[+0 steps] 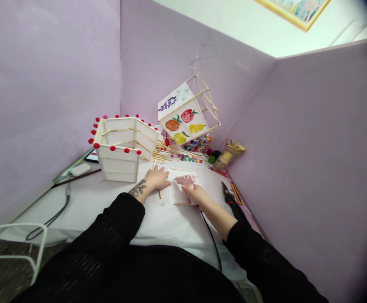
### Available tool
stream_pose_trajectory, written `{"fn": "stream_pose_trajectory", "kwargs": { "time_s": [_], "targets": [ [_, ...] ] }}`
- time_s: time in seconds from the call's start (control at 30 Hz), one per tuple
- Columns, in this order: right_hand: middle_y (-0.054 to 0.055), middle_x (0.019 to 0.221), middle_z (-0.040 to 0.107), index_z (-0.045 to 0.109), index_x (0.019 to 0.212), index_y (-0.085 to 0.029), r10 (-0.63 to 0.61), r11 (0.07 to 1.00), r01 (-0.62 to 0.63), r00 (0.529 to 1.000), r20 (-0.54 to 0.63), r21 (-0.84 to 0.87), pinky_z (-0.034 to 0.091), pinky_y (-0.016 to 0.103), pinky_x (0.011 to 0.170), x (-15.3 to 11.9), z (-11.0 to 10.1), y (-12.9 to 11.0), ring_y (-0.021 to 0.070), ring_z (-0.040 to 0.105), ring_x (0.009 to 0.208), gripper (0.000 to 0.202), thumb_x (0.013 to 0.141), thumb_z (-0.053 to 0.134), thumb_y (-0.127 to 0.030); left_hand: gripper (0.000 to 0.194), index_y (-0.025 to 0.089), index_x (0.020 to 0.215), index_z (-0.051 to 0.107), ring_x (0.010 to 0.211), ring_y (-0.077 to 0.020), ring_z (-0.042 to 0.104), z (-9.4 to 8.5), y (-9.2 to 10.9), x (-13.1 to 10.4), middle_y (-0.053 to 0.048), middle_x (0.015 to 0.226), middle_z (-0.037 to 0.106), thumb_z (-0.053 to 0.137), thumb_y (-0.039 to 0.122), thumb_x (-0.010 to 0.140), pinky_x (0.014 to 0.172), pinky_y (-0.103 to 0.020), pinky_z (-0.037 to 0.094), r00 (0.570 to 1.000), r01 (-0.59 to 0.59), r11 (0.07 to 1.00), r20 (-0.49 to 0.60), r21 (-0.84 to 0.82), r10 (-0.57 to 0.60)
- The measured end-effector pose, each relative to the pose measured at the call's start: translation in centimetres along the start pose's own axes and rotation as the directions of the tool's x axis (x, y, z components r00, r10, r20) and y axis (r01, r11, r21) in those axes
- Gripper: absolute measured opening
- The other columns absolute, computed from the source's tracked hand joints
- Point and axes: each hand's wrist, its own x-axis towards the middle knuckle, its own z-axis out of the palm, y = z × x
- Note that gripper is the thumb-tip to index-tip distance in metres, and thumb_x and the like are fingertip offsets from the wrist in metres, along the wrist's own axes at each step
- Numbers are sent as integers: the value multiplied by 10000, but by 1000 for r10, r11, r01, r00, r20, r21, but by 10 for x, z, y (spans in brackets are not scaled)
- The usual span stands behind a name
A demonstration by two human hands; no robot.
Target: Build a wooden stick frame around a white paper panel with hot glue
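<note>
My right hand (193, 193) is wrapped round the handle of a pink glue gun (185, 180), whose nozzle points left. A black cord runs from it down toward the table's front edge. My left hand (158, 178) lies on the white table with its fingers spread, pressing near a thin wooden stick (160, 194) that shows below it. Between the hands is a white sheet (174, 194), with another stick (183, 204) along its lower edge. The glue gun's tip is close to my left fingertips.
A white paper frame with red pom-poms (119, 162) stands left. A fruit-painted lantern (183, 115) hangs at the back. Loose sticks (162, 156), colourful beads (191, 158), black pliers (228, 194) and a yellow container (229, 155) lie around. A white tablecloth (85, 210) covers the table.
</note>
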Motion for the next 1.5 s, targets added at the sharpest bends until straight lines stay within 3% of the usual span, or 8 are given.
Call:
{"fn": "stream_pose_trajectory", "kwargs": {
  "time_s": [0.53,1.13,1.5],
  "targets": [
    [-9,497,521,647,955,-127,42,996,-36,997,67,-80,297,213,387,-14,-4,1,123,467,407,352,871,537,-450,683,292,1429,383,1417,-433,146,-2,1,-1,-113,1563,237,444,605,825,1040,-622,276,1000,1,1000,6,-1,-1],
    [8,561,572,642,874,-139,0,993,11,995,96,-116,333,216,454,-35,-11,15,117,497,476,333,847,582,-465,658,307,1421,384,1413,-438,144,-6,4,-4,-101,1559,242,448,582,827,1035,-614,286,1000,1,1000,21,-5,0],
    [-22,505,511,637,856,-142,-10,994,30,984,178,-105,323,225,444,-50,-12,23,111,447,435,356,850,565,-491,667,304,1432,369,1419,-434,125,-4,2,-2,-101,1574,207,439,583,830,1035,-632,269,1000,-2,1000,30,-15,2]
  ]
}}
